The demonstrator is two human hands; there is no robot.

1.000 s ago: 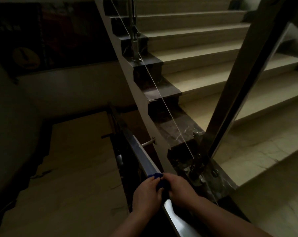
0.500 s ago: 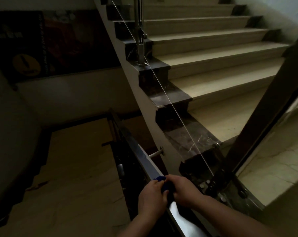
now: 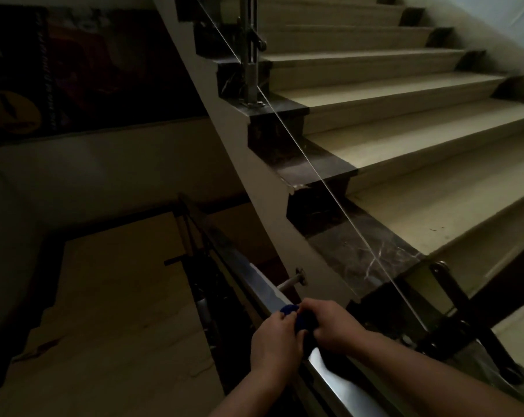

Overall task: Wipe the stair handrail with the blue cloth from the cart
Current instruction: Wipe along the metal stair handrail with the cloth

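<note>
handrail [image 3: 262,290]: left grip [image 3: 274,338], right grip [image 3: 330,323] clutch blue cloth [image 3: 288,310].

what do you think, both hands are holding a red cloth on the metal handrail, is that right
The cloth is blue, not red. The head view shows the left hand and the right hand both holding it on the metal handrail.
</note>
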